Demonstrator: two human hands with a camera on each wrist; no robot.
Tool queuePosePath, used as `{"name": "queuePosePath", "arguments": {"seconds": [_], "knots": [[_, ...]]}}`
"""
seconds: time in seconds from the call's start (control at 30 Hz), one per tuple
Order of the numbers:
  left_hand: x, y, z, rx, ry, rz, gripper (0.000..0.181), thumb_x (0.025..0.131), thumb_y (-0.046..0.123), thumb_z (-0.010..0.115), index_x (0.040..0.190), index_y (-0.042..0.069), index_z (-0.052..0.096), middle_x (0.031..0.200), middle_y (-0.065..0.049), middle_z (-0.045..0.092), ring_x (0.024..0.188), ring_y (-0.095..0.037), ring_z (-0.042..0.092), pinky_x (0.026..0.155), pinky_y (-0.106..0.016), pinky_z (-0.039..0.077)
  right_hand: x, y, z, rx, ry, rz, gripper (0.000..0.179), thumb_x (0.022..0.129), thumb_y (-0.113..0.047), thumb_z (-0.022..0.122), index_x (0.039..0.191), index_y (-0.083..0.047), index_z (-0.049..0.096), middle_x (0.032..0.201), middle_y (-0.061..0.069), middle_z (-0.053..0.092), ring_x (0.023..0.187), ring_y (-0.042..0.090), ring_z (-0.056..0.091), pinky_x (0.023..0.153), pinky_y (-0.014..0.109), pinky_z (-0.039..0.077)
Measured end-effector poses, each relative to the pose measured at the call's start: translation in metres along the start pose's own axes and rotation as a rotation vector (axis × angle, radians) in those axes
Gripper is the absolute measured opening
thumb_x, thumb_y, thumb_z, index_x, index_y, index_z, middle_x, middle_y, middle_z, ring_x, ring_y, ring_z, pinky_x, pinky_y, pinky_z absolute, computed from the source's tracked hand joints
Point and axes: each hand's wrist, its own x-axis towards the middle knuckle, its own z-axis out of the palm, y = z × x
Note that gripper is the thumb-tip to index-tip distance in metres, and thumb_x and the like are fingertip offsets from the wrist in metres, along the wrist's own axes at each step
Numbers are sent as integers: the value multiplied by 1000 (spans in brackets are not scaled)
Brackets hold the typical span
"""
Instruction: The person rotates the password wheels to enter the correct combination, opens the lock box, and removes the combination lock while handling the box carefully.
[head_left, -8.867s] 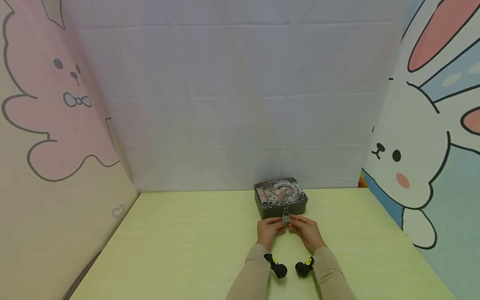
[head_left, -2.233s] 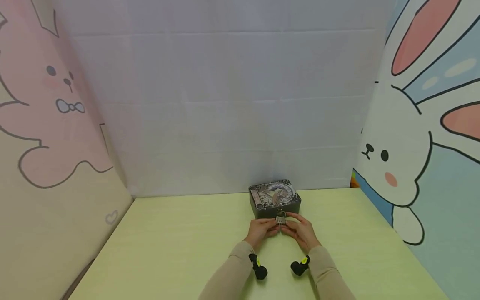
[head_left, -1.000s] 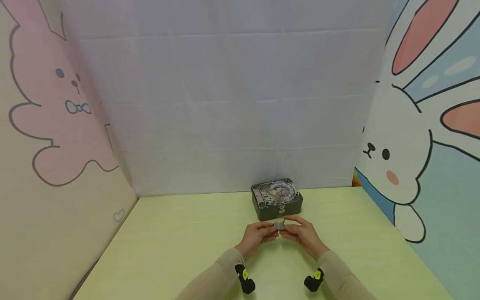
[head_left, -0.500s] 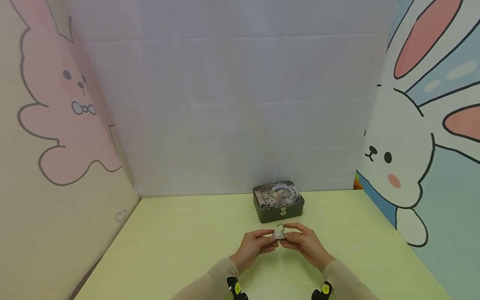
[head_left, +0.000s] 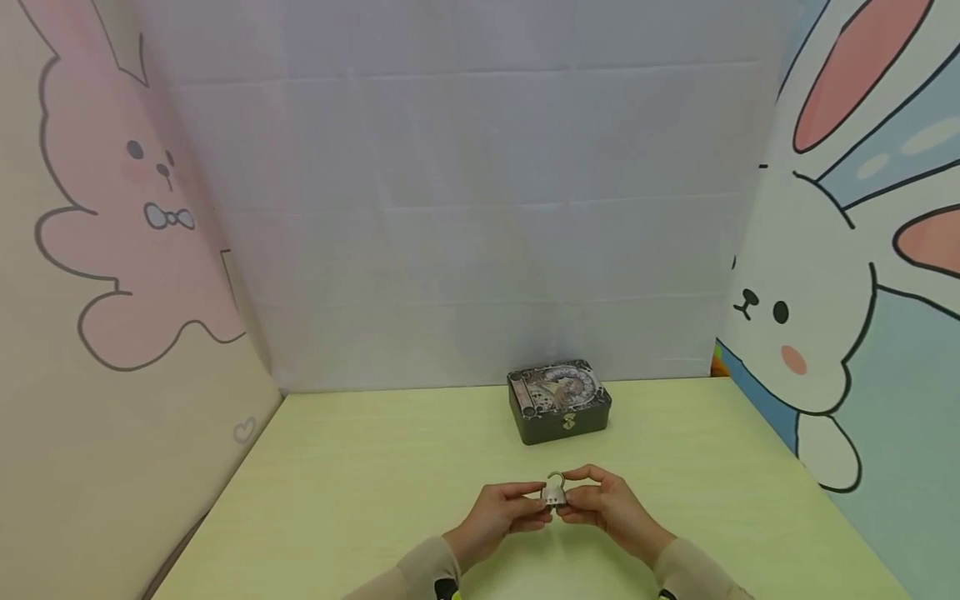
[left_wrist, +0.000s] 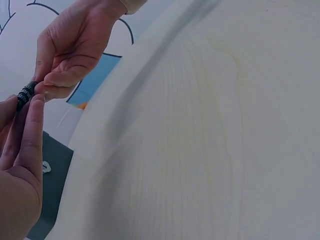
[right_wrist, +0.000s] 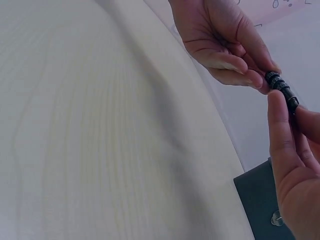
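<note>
A small combination padlock (head_left: 554, 497) is held up between both hands above the table, its shackle swung out at the top. My left hand (head_left: 498, 515) pinches the lock body from the left side. From the right, my right hand (head_left: 611, 510) grips the body, its forefinger up near the shackle. In the right wrist view the number dials of the padlock (right_wrist: 281, 86) show between the fingertips. Behind the hands sits a dark box (head_left: 562, 425) with a patterned lid, lid down. On its front is a brass clasp (head_left: 568, 422) with nothing hanging from it.
The pale yellow table (head_left: 360, 467) spreads out on both sides of the hands. A white cloth backdrop (head_left: 465, 250) stands right behind the box. Rabbit-printed panels (head_left: 810, 333) flank the table left and right.
Earlier the padlock was at the box's clasp. Both hands have drawn it off, towards the body and away from the box, with the shackle now out. The box has stayed in place.
</note>
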Motion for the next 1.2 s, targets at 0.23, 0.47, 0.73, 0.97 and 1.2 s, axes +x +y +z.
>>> {"name": "queuePosePath", "arguments": {"seconds": [0.23, 0.47, 0.73, 0.97, 1.2], "knots": [[-18, -2, -3, -11, -39, -15, 30, 94, -4, 64, 124, -8, 66, 104, -22, 72, 85, -21, 73, 78, -33, 62, -9, 2, 6, 12, -89, 11, 22, 96, 3, 57, 117, -1, 62, 96, 11, 73, 84, 18, 73, 78, 30, 61], [-37, -6, -5, -13, -49, -49, 29, 93, -4, 64, 121, -8, 67, 101, -23, 72, 83, -20, 73, 77, -33, 62, -16, 9, 11, 28, -179, 25, 21, 97, 4, 57, 115, -5, 64, 95, 10, 74, 84, 17, 73, 77, 28, 61], [-50, -13, -9, 49, -81, -82, 26, 93, -7, 63, 119, -8, 67, 97, -21, 73, 84, -21, 73, 76, -33, 62, -23, 16, 14, 27, -236, 67, 20, 96, 4, 57, 112, -5, 65, 96, 8, 74, 84, 18, 73, 75, 27, 61], [-60, -18, -12, 101, -110, -107, 23, 92, -5, 66, 114, -7, 70, 96, -21, 73, 84, -20, 72, 73, -30, 62, -29, 24, 18, 10, -271, 96, 16, 96, 3, 58, 112, 4, 60, 96, 14, 73, 82, 18, 73, 72, 27, 61], [-66, -24, -19, 153, -169, -104, 21, 90, -3, 69, 110, -8, 72, 93, -16, 74, 79, -10, 69, 68, -19, 58, -35, 30, 22, -53, -244, 161, 16, 93, 4, 61, 108, 5, 59, 91, 14, 73, 76, 15, 72, 66, 20, 60]]}}
